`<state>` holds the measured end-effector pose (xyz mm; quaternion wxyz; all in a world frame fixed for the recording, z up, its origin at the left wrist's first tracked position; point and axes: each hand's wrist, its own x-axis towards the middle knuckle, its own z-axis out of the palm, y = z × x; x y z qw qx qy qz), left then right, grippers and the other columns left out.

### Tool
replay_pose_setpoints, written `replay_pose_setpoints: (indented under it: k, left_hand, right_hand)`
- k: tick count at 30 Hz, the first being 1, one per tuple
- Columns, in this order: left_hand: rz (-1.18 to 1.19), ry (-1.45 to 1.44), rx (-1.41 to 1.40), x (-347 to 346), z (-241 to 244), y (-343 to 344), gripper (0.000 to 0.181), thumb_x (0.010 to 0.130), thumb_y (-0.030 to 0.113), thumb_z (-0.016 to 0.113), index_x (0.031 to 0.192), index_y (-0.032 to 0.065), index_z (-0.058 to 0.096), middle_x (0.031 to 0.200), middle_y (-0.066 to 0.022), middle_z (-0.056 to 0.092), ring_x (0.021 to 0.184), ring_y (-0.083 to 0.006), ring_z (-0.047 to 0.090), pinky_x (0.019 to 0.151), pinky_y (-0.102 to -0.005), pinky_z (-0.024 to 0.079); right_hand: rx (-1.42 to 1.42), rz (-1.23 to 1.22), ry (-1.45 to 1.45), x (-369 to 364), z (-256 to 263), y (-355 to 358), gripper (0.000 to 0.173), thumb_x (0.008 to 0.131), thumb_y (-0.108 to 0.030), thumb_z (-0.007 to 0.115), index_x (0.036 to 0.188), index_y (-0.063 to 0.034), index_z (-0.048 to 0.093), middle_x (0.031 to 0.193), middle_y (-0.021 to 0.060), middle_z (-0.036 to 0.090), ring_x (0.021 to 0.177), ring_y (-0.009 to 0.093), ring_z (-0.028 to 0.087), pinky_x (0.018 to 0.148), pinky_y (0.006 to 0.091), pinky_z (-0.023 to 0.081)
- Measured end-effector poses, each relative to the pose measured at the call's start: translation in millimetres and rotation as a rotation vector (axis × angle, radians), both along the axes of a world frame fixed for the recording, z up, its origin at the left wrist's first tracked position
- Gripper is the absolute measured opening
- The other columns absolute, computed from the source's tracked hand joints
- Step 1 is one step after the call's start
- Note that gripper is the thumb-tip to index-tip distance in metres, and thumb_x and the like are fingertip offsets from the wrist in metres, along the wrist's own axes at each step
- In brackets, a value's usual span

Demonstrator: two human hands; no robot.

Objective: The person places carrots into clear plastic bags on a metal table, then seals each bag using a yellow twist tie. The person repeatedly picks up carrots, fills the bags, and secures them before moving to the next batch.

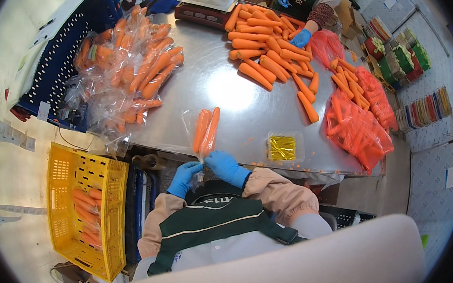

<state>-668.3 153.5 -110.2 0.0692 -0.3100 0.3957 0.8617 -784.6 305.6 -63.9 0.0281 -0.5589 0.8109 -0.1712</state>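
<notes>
Both my hands, in blue gloves, are at the near edge of the steel table [182,97]. My left hand [183,177] pinches the gathered neck of a clear plastic bag [189,124]. Close beside it, my right hand [224,166] has its fingers on the same neck, just below the carrots. Inside the bag lie carrots [206,131], at least two side by side, resting on the table and pointing away from me. The bag's loose end hangs below my left fingers. To the right, a clear plastic tray [300,142] holds gold twist ties [282,148].
Bagged carrots [128,60] are heaped at left by a blue crate [58,58]. Loose carrots [265,44] cover the far side, near a scale [201,15] and a co-worker's gloved hand [301,38]. Red mesh-like bags [356,132] sit right. A yellow crate [116,212] stands low left.
</notes>
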Motion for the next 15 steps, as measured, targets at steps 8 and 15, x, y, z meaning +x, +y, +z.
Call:
replay_pose_setpoints:
  k: [8, 15]
  left_hand:
    - [-0.128, -0.035, 0.279, -8.2, 21.7, -9.2, 0.018, 0.084, 0.014, 0.067, 0.098, 0.0032, 0.065, 0.080, -0.0048, 0.065, 0.071, -0.0140, 0.061, 0.060, -0.0268, 0.050]
    - [-0.188, 0.189, -0.133, -7.3, -1.2, -15.9, 0.014, 0.082, 0.013, 0.067, 0.086, 0.0000, 0.065, 0.080, -0.0059, 0.064, 0.070, -0.0118, 0.059, 0.061, -0.0262, 0.047]
  right_hand:
    - [-0.021, -0.015, -0.038, 7.8, 0.1, 8.3, 0.013, 0.083, -0.023, 0.062, 0.087, -0.0108, 0.062, 0.081, 0.0113, 0.061, 0.072, 0.031, 0.061, 0.064, 0.0399, 0.049]
    - [-0.306, -0.827, -1.619, 36.5, 4.0, 2.5, 0.016, 0.086, -0.024, 0.063, 0.084, -0.0081, 0.065, 0.073, 0.0049, 0.062, 0.062, 0.013, 0.056, 0.055, 0.0263, 0.043]
